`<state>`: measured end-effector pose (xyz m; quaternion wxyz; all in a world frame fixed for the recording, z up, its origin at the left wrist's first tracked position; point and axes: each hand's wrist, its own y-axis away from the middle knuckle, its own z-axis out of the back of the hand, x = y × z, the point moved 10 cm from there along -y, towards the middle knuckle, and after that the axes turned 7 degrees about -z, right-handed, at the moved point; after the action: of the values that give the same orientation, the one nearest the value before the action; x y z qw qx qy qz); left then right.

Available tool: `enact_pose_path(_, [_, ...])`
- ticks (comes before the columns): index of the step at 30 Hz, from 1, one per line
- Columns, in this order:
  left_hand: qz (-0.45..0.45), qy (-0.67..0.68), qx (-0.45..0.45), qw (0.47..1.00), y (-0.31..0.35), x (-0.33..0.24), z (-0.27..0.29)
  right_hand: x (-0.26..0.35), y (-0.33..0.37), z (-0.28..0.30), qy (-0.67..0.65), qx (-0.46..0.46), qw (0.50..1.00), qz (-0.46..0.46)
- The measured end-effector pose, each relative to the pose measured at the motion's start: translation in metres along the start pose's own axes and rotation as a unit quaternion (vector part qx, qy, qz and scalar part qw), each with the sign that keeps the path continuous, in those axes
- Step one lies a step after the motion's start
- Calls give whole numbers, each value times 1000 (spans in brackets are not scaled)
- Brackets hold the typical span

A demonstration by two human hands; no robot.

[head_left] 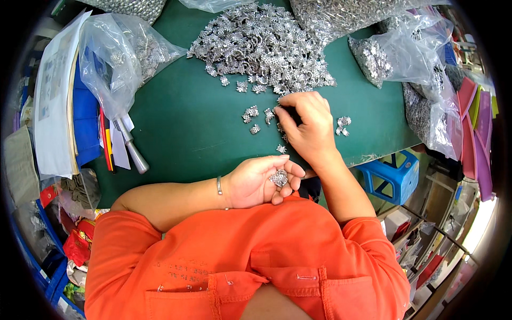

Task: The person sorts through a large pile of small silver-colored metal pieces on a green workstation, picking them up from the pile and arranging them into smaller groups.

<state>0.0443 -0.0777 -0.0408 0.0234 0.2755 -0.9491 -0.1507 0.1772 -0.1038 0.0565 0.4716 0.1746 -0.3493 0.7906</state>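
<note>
My left hand (256,181) is turned palm up near the table's front edge, its fingers curled around a few small perforated metal pieces (279,177). Ahead of it, my right hand (309,125) is low over the green table, with fingers bent and the thumb drawn toward the index finger. What its fingertips grip, if anything, is hidden. Loose silvery pieces lie around those fingertips, among them a curved one (269,116) by the thumb and a small cluster (250,113) farther left. Beyond the right hand rises a large heap of the same metal pieces (264,48).
Clear plastic bags of metal parts stand at the left (114,64) and right (397,58) of the heap. Papers (56,96), pens (109,144) and a grey-handled tool (136,152) are along the left edge. A blue stool (397,178) stands beyond the table's right front edge.
</note>
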Motion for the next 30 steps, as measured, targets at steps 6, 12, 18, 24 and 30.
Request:
enact_pose_path(6, [3, -7, -16, 1000, 0, -1, 1, -24, 3, 8, -64, -6, 995, -82])
enact_pose_path(12, [-1, -7, -12, 1000, 1, -1, 1, -15, 3, 14, -5, 2, 1000, -8])
enact_pose_path(18, [1, -11, -21, 1000, 2, -2, -2, -35, 0, 33, -18, -46, 997, -50])
enact_pose_path(24, [-1, -7, -4, 1000, 0, -1, 1, -13, 1, 8, 11, 23, 1000, 6])
enact_pose_path(30, [-10, -22, -16, 1000, 2, -3, 2, -34, 3, 68, 32, -29, 998, -46])
